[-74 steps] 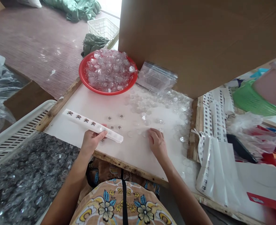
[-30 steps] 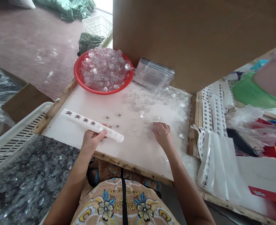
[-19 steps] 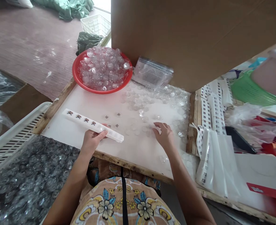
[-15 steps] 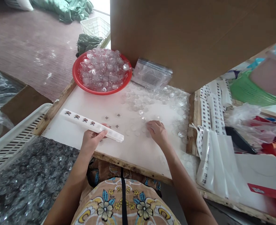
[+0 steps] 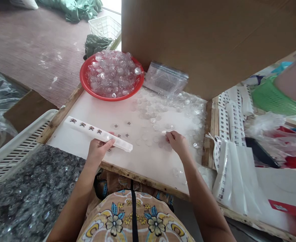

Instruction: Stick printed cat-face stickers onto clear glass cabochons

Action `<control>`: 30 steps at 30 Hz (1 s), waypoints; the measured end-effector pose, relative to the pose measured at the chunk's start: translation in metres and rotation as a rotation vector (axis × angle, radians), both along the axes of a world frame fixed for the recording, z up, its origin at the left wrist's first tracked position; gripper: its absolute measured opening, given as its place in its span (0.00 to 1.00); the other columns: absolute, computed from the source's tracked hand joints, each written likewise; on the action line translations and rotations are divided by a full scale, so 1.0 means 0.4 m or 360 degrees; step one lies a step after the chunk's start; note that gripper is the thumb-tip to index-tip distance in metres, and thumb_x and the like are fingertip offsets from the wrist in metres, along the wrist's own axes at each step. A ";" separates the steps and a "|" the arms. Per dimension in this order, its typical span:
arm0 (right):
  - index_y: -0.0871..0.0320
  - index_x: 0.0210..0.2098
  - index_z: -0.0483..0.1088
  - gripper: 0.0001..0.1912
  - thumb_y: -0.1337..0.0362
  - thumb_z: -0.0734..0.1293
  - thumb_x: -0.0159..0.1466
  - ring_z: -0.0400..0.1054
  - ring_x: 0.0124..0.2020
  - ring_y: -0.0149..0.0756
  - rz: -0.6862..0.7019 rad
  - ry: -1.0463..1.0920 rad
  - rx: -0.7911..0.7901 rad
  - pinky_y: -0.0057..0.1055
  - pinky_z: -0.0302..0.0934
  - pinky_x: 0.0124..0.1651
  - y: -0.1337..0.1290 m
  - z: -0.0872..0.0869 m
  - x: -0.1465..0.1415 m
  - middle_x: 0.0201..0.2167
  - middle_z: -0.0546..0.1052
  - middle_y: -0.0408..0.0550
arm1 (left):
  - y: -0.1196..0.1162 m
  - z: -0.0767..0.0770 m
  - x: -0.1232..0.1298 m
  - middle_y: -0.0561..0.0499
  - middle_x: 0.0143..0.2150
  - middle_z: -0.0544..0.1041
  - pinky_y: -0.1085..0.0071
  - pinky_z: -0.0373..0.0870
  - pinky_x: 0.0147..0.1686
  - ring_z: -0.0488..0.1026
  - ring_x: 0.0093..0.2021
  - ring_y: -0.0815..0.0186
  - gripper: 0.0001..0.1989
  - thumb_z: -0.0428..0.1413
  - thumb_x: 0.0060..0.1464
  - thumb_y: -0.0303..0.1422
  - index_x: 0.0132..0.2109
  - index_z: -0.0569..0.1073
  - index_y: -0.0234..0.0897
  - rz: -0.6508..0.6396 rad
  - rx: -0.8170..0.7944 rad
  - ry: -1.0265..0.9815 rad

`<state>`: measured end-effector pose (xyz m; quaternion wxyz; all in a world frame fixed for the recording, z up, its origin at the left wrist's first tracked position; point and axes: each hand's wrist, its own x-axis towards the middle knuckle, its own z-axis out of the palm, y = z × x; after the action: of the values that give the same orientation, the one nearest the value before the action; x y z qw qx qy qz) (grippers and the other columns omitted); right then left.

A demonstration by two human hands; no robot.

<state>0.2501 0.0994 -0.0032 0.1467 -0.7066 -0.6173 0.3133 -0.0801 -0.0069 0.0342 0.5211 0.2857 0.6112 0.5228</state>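
Observation:
My left hand (image 5: 100, 148) grips a white sticker strip (image 5: 87, 129) near its right end, thumb on top. A row of small dark printed figures runs along the strip's left part. Over the white board, my right hand (image 5: 177, 141) is closed in a pinch, and a small pale piece (image 5: 164, 132) shows at its fingertips; its exact kind is unclear. Clear round discs (image 5: 153, 120) lie scattered around and beyond that hand. Several discs bearing the dark figure (image 5: 129, 123) lie just beyond the strip.
A red basin (image 5: 87, 90) heaped with clear domed pieces stands at the back left. Beside it a clear plastic bag (image 5: 165, 79) leans against a large cardboard box (image 5: 200, 40). Printed strips (image 5: 236, 121) lie right of the wooden edge (image 5: 208, 134). A white basket (image 5: 37, 131) sits at left.
My right hand has moved slightly right, away from the discs, and a pale piece now shows at its fingertips. My left hand still holds the strip in nearly the same place.

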 end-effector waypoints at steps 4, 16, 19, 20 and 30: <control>0.56 0.34 0.70 0.13 0.52 0.66 0.60 0.68 0.30 0.38 0.0053 -0.0245 0.0283 0.34 0.60 0.36 -0.008 0.007 -0.011 0.32 0.75 0.49 | -0.004 -0.007 -0.004 0.45 0.37 0.81 0.64 0.78 0.37 0.78 0.41 0.55 0.25 0.67 0.42 0.42 0.46 0.77 0.31 0.0008 -0.0004 0.0007; 0.58 0.44 0.71 0.12 0.65 0.59 0.65 0.70 0.38 0.42 0.0619 -0.0029 0.0516 0.37 0.65 0.40 -0.043 -0.006 -0.094 0.40 0.75 0.55 | -0.010 -0.004 -0.005 0.45 0.38 0.81 0.66 0.77 0.36 0.78 0.40 0.56 0.24 0.67 0.43 0.42 0.45 0.78 0.32 0.0017 0.0009 0.0022; 0.56 0.45 0.70 0.13 0.63 0.57 0.66 0.71 0.35 0.38 0.0487 0.0151 0.0412 0.35 0.65 0.39 -0.028 -0.001 -0.089 0.36 0.77 0.49 | -0.009 -0.008 -0.003 0.46 0.37 0.81 0.66 0.77 0.36 0.78 0.40 0.55 0.24 0.68 0.42 0.42 0.45 0.78 0.32 0.0033 -0.0003 -0.0011; 0.56 0.44 0.70 0.12 0.63 0.58 0.65 0.72 0.34 0.38 0.0454 0.0177 0.0398 0.34 0.65 0.38 -0.025 0.000 -0.084 0.35 0.77 0.49 | -0.009 -0.010 -0.003 0.46 0.37 0.81 0.66 0.77 0.36 0.78 0.40 0.56 0.24 0.68 0.42 0.42 0.45 0.78 0.32 0.0036 0.0000 -0.0021; 0.56 0.42 0.71 0.09 0.63 0.67 0.61 0.69 0.42 0.45 0.0791 -0.0111 0.0492 0.41 0.66 0.44 -0.092 -0.008 -0.018 0.39 0.73 0.53 | -0.003 -0.001 -0.002 0.44 0.37 0.81 0.65 0.78 0.37 0.78 0.40 0.55 0.25 0.67 0.42 0.42 0.45 0.78 0.31 0.0022 -0.0022 0.0030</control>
<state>0.2429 0.0627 -0.0065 0.1499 -0.5134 -0.8165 0.2174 -0.0809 -0.0082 0.0338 0.5136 0.2827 0.6217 0.5194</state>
